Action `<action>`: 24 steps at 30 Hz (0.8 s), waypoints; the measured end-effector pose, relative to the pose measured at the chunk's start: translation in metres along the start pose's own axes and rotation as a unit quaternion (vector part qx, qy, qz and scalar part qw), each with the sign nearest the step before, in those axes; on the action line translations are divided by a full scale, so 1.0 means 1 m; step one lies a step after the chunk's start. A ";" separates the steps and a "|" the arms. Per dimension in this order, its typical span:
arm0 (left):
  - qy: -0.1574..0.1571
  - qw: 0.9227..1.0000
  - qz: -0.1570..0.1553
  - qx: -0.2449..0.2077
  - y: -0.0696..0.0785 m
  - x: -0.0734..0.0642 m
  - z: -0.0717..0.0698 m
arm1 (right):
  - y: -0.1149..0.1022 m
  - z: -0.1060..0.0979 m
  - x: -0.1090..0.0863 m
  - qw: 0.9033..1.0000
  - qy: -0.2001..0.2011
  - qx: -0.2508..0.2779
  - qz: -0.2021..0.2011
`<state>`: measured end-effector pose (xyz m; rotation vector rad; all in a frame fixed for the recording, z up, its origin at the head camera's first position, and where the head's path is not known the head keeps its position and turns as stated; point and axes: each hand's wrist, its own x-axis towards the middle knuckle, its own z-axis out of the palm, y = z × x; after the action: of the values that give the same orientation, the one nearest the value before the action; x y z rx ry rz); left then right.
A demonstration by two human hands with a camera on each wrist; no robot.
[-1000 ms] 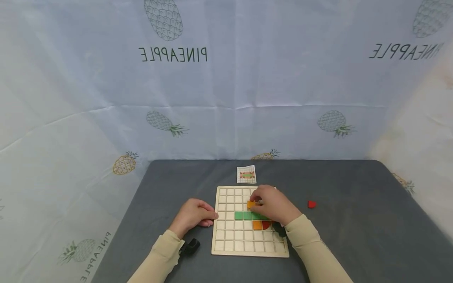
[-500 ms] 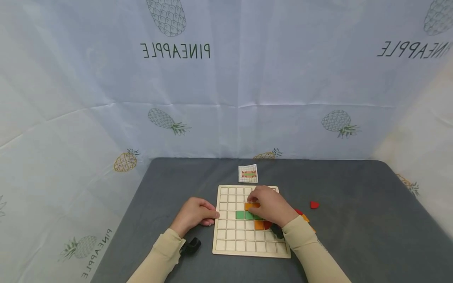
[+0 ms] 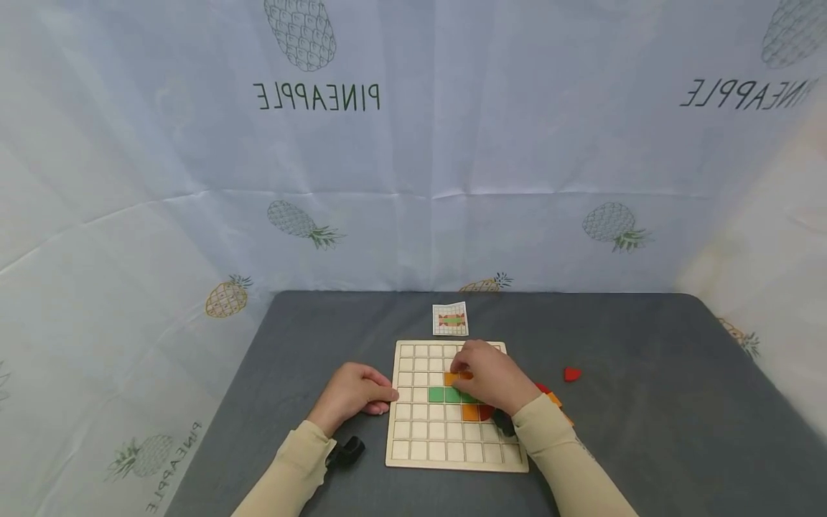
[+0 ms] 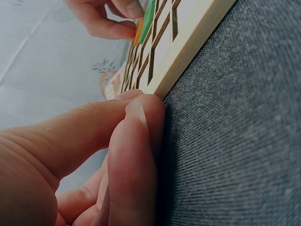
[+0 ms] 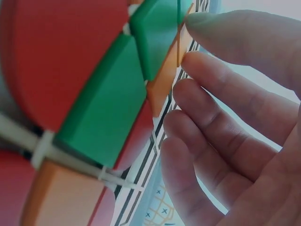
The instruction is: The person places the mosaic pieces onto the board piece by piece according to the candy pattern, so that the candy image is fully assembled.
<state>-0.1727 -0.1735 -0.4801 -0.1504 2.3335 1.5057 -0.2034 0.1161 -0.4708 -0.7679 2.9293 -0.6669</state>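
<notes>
A wooden grid board (image 3: 418,431) lies on the dark table. At its left edge my left hand (image 3: 354,391) pinches the rim between thumb and forefinger, seen close up in the left wrist view. My right hand (image 3: 496,375) is over the upper middle cells, thumb and forefinger on an orange square tile (image 3: 450,378) lying flat in the grid. Just below it runs a row of green tiles (image 3: 436,395), partly covered by the right hand. Under that row sit another orange tile (image 3: 470,412) and a red rounded tile (image 3: 486,413).
Behind the board lies a small pattern card (image 3: 450,319). A loose red piece (image 3: 571,374) rests to the right. Several red and orange pieces (image 3: 554,399) lie beside the right forearm, partly hidden by the sleeve. A printed curtain (image 3: 400,237) hangs behind the table.
The right hand has moved slightly left and lowered the orange tile from a raised position into its cell. The left hand keeps its place at the board's edge.
</notes>
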 end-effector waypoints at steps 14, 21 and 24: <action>0.016 1.000 -0.003 0.012 0.000 0.005 0.001 | 0.048 -0.041 -0.054 0.998 0.014 -0.007 0.062; 0.023 0.999 -0.023 0.022 -0.002 0.006 0.000 | 0.075 -0.057 -0.103 0.997 0.014 -0.029 0.068; 0.020 0.999 -0.026 0.020 -0.001 0.007 0.003 | 0.080 -0.060 -0.122 0.996 0.012 -0.045 0.079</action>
<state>-0.1778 -0.1710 -0.4846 -0.2319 2.3705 1.4426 -0.1418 0.2602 -0.4581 -0.5284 3.0199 -0.5371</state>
